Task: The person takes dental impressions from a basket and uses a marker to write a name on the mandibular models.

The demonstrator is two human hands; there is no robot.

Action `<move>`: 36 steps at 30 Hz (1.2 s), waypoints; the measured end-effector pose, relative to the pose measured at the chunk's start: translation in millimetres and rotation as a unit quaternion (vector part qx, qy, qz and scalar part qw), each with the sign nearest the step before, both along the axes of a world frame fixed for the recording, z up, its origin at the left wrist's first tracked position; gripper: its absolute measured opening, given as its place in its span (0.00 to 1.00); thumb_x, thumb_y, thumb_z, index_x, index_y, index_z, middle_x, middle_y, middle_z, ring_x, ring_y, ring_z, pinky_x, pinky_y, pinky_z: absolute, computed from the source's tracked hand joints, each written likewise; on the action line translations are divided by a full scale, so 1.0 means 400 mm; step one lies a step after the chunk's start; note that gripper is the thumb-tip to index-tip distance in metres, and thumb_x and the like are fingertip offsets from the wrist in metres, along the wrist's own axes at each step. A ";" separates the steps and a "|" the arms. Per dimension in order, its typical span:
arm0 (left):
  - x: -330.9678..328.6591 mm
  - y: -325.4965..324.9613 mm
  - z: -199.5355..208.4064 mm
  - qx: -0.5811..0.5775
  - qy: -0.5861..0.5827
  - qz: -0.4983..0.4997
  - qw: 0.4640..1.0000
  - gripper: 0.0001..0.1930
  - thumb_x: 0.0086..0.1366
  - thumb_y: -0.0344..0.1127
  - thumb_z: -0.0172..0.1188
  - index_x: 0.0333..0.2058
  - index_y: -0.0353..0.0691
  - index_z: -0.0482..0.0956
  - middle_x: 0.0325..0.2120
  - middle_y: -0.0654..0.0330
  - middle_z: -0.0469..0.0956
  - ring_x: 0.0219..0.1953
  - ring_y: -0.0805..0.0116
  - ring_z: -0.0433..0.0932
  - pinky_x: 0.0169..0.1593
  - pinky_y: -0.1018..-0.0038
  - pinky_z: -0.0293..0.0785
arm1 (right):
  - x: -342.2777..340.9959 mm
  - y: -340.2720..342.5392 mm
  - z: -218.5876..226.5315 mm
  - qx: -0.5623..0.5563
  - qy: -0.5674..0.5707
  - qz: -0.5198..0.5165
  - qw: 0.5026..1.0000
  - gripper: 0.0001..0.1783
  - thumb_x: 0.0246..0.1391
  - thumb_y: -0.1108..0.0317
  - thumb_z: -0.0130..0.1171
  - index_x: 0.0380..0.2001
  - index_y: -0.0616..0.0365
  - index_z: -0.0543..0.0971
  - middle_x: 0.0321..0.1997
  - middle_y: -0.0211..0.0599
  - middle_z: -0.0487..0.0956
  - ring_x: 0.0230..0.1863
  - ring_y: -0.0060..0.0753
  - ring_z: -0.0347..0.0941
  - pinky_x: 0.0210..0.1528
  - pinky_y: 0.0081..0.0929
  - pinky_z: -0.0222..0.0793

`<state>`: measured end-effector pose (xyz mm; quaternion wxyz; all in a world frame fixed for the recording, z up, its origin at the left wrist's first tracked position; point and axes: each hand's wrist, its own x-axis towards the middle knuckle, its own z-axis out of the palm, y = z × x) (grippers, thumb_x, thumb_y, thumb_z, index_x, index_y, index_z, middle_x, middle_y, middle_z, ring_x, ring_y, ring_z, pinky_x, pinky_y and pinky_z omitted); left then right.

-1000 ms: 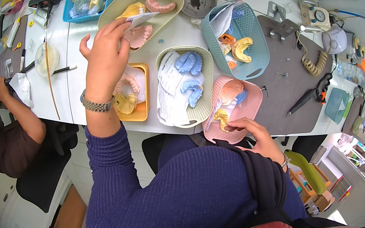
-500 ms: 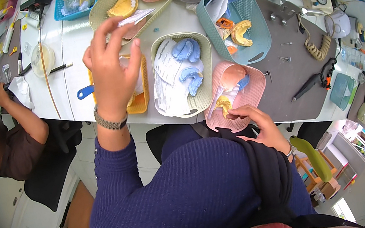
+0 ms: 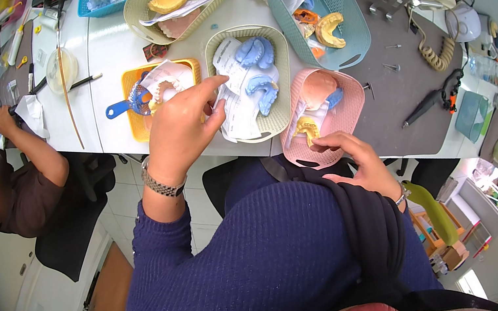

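My left hand (image 3: 190, 122) is over the near left edge of a cream basket (image 3: 282, 69), index finger stretched out and thumb apart from it, holding nothing. Inside that basket, blue dental impressions (image 3: 255, 53) lie on printed papers (image 3: 236, 101). At the table's front edge, my right hand (image 3: 359, 159) grips the near right rim of a pink basket (image 3: 353, 104), fingers over the rim and thumb below. Its fingertips are close to a yellow dental model (image 3: 307, 128); whether they touch it cannot be seen. A pinkish model base (image 3: 319, 90) lies farther inside.
Left of my left hand stands an orange tray (image 3: 139, 130) with a blue-handled tool (image 3: 117, 110). Behind are an olive basket (image 3: 140, 31) of dental models and a teal basket (image 3: 355, 37). A handpiece (image 3: 421, 109) lies on the grey mat at right. A person (image 3: 32, 173) sits at left.
My left hand has come down and to the right, from above the orange tray to the cream basket. My right hand stays at the pink basket. The view has shifted slightly.
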<state>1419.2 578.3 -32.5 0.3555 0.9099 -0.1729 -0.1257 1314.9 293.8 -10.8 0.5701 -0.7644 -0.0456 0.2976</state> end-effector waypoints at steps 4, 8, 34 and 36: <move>-0.008 -0.004 -0.010 -0.012 -0.045 0.019 0.999 0.15 0.52 0.27 0.63 0.41 0.40 0.79 0.25 0.59 0.78 0.25 0.67 0.76 0.31 0.74 0.72 | -0.011 -0.004 0.001 -0.001 0.000 -0.006 1.000 0.31 0.41 0.69 0.69 0.51 0.60 0.71 0.49 0.39 0.75 0.51 0.38 0.72 0.54 0.30 0.67; -0.011 -0.007 -0.003 0.010 -0.050 0.011 0.999 0.16 0.52 0.27 0.63 0.42 0.40 0.79 0.30 0.57 0.79 0.29 0.65 0.77 0.34 0.74 0.73 | -0.022 -0.009 0.008 -0.004 -0.012 -0.003 1.000 0.31 0.41 0.69 0.69 0.51 0.61 0.71 0.49 0.39 0.75 0.51 0.38 0.72 0.54 0.30 0.67; -0.004 -0.192 -0.141 0.197 -0.121 -0.103 0.967 0.12 0.46 0.23 0.58 0.33 0.36 0.72 0.28 0.53 0.75 0.33 0.52 0.75 0.36 0.60 0.72 | -0.118 -0.046 0.026 0.007 -0.032 -0.083 0.996 0.29 0.44 0.68 0.68 0.51 0.59 0.72 0.45 0.38 0.75 0.48 0.33 0.73 0.52 0.28 0.67; -0.007 -0.190 -0.145 0.177 -0.132 -0.095 0.971 0.10 0.48 0.23 0.55 0.32 0.36 0.72 0.27 0.53 0.76 0.33 0.53 0.76 0.33 0.62 0.73 | -0.121 -0.048 0.025 0.007 -0.037 -0.092 0.995 0.28 0.44 0.68 0.68 0.51 0.59 0.72 0.45 0.38 0.75 0.48 0.33 0.73 0.52 0.28 0.67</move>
